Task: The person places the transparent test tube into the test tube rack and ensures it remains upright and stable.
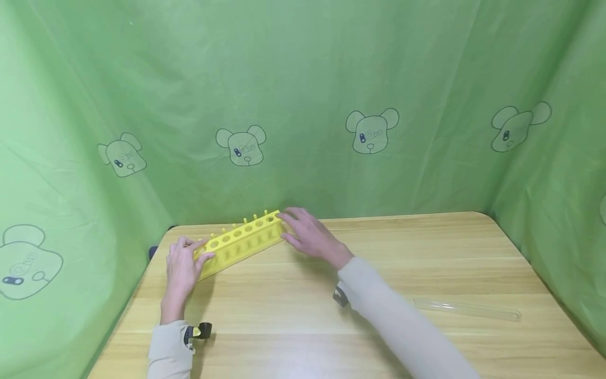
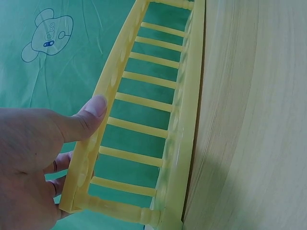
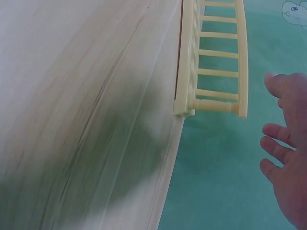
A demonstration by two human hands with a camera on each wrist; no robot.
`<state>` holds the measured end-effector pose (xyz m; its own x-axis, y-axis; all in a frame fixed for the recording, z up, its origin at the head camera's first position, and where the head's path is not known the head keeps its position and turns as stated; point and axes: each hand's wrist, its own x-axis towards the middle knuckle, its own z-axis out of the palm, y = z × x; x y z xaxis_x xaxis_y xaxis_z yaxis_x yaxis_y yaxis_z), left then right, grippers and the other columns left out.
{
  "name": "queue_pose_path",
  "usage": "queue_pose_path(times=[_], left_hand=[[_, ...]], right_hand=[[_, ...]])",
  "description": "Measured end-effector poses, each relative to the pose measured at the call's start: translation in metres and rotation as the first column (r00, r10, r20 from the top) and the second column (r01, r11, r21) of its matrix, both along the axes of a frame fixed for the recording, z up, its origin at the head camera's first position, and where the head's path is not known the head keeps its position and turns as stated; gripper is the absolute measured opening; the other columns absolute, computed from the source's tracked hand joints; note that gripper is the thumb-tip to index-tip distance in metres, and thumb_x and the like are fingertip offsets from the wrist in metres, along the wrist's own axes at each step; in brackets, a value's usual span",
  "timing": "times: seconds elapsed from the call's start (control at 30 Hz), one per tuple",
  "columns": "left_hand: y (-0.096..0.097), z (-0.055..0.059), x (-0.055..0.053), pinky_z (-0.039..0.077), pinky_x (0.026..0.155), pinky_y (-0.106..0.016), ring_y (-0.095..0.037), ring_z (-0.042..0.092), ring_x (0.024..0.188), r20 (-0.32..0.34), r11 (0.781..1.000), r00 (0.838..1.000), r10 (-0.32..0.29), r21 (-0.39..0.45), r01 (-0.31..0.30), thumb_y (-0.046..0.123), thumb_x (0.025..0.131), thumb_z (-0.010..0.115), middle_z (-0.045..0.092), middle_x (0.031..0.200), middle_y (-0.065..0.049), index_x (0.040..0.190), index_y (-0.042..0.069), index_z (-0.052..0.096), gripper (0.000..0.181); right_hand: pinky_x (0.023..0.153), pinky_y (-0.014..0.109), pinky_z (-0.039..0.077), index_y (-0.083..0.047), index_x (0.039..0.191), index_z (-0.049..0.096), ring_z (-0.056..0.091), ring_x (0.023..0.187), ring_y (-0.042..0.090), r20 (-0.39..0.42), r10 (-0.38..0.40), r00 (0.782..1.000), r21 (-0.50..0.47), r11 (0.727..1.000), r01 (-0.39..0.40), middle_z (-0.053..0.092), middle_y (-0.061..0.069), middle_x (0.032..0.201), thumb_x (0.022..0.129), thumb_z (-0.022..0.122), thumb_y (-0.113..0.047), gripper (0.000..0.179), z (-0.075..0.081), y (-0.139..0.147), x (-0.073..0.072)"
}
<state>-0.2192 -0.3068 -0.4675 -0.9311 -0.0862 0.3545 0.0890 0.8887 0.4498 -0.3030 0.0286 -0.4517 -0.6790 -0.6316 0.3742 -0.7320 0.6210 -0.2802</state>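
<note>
Your left hand (image 1: 182,267) is gripping the yellow rack (image 1: 239,251) near the tabletop's (image 1: 293,316) back edge; your right hand (image 1: 309,235) is hovering, relaxed, beside it; supporting one end only, you're possibly risking tipping.

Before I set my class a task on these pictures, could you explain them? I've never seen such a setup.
There is no robot here: a person works bare-handed. The wide picture comes from a camera worn on the head; the other two from one on each wrist. The left hand grips one end of a yellow rack with a row of holes. The right hand is close to the other end; whether it touches is unclear. A clear tube lies further right on the wooden table.
</note>
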Motion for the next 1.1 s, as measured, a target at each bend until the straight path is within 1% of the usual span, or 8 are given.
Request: queue_pose_path(times=[0.27, 0.53, 0.7, 0.83, 1.1], left_hand=[[0.000, 0.002, 0.002, 0.038, 0.085, -0.051, -0.038, 0.047, 0.103, 0.010, 1.000, 1.000, 0.004, 0.011, -0.004, 0.019, 0.089, 0.081, 0.057, 0.112, -0.020, 0.129, 0.002, 0.069, 0.045], [0.000, 0.004, 0.001, 0.038, 0.083, -0.049, -0.037, 0.048, 0.098, -0.001, 1.000, 1.000, 0.007, 0.008, -0.007, 0.019, 0.088, 0.082, 0.057, 0.109, -0.019, 0.127, 0.002, 0.070, 0.045], [0.002, 0.003, -0.001, 0.038, 0.080, -0.046, -0.037, 0.048, 0.095, -0.016, 1.000, 1.000, -0.006, 0.006, 0.006, 0.019, 0.087, 0.083, 0.058, 0.106, -0.020, 0.126, 0.002, 0.071, 0.044], [0.002, 0.002, -0.002, 0.038, 0.081, -0.047, -0.036, 0.048, 0.096, -0.011, 1.000, 1.000, -0.006, 0.003, 0.006, 0.020, 0.087, 0.083, 0.058, 0.106, -0.020, 0.126, 0.002, 0.071, 0.045], [-0.001, 0.000, -0.003, 0.037, 0.082, -0.046, -0.035, 0.047, 0.095, -0.008, 1.000, 1.000, 0.008, 0.008, -0.008, 0.021, 0.087, 0.083, 0.057, 0.105, -0.017, 0.127, 0.003, 0.070, 0.046]], right_hand=[[0.116, 0.049, 0.036, -0.012, 0.152, 0.047, 0.040, 0.143, 0.034, 0.019, 0.014, 1.000, 0.049, 0.999, -0.015, 0.041, 0.021, 0.156, 0.104, 0.062, -0.032, 0.054, 0.000, -0.012, -0.004], [0.116, 0.049, 0.037, -0.009, 0.150, 0.049, 0.041, 0.142, 0.035, -0.007, 0.044, 0.999, 0.050, 0.998, -0.043, 0.042, 0.023, 0.155, 0.103, 0.063, -0.029, 0.053, 0.001, -0.023, -0.010], [0.117, 0.050, 0.036, -0.008, 0.149, 0.050, 0.041, 0.142, 0.037, -0.005, 0.054, 0.999, 0.064, 0.997, -0.054, 0.042, 0.025, 0.153, 0.103, 0.064, -0.028, 0.053, -0.003, -0.031, -0.011], [0.117, 0.051, 0.034, -0.008, 0.148, 0.051, 0.040, 0.143, 0.038, 0.016, 0.054, 0.998, 0.075, 0.996, -0.055, 0.042, 0.026, 0.154, 0.103, 0.064, -0.028, 0.052, -0.006, -0.037, -0.010], [0.121, 0.048, 0.029, -0.007, 0.150, 0.048, 0.039, 0.144, 0.037, 0.006, 0.057, 0.998, 0.108, 0.992, -0.058, 0.041, 0.025, 0.155, 0.104, 0.061, -0.029, 0.052, -0.004, -0.048, -0.013]])
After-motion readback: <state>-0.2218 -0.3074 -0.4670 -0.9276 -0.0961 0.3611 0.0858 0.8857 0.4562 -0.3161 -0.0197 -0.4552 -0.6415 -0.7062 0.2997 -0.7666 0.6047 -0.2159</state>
